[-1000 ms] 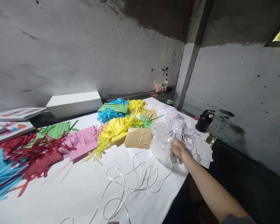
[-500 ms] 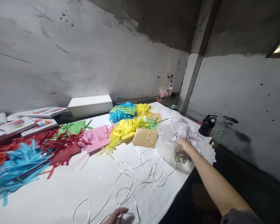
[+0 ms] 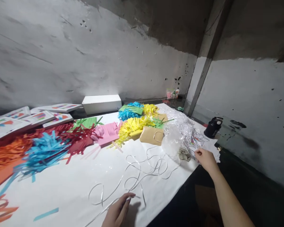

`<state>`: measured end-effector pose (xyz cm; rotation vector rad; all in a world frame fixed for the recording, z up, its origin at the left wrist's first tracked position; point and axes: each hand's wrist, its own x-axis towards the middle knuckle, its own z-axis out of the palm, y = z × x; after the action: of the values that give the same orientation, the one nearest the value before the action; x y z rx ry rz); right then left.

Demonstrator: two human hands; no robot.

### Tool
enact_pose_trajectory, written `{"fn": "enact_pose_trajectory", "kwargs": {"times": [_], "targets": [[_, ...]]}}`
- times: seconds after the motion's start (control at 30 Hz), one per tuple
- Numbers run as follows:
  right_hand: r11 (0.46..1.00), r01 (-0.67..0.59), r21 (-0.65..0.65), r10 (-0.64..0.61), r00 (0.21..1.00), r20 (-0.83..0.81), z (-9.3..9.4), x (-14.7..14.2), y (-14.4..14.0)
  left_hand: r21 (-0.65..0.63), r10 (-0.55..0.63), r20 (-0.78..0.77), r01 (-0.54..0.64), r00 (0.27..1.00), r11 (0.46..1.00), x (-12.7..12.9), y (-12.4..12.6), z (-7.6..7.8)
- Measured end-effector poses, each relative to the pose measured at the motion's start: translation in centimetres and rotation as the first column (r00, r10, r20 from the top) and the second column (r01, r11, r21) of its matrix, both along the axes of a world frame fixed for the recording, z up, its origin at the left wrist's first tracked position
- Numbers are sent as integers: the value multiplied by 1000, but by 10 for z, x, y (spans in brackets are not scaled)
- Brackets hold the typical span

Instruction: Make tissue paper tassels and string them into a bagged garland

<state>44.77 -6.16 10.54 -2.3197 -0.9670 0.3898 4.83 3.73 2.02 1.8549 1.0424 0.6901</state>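
Note:
My left hand (image 3: 118, 210) is at the front of the table, thumb and fingers pinched on a thin white ribbon (image 3: 139, 179). The ribbon lies in loose loops across the white table covering. My right hand (image 3: 206, 160) hovers at the table's right edge, fingers closed; whatever they may hold is too small to make out. Beside it are a crumpled grey-green cloth-like piece (image 3: 184, 154) and a heap of shiny white shredded strips (image 3: 180, 124). A clear plastic bag (image 3: 171, 140) sits left of that heap, next to a brown paper piece (image 3: 151, 136).
Fringed paper bundles run along the table: orange, blue (image 3: 46, 149), red, pink (image 3: 106, 134), yellow (image 3: 134, 126) and green. Behind stand a white box (image 3: 101, 104) and several flat printed boxes (image 3: 39, 119). A black bottle-like container (image 3: 213, 127) is at the right, by the wall.
My right hand has drawn back from the white strips toward the table's right edge. My left hand has come further into view, still pinching the ribbon. The view has shifted left.

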Motion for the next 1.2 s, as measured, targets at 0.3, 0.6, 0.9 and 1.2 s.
{"fn": "enact_pose_trajectory", "kwargs": {"times": [0.3,0.6,0.9,1.2], "targets": [[911,-277,307,413,607,-679,-93,-227,-43,-21,8,-5,-8,1000,1000,-4,-47,29],[909,-254,329,412,451,-791,-104,-272,-50,-87,186,129,-176,974,981,-35,-97,14],[881,-267,390,453,243,-858,-107,-284,-46,-125,183,153,-165,971,978,-38,-108,8],[930,-179,320,267,-269,-926,-101,-283,-35,-41,83,119,-79,989,996,-35,-106,5]]}}
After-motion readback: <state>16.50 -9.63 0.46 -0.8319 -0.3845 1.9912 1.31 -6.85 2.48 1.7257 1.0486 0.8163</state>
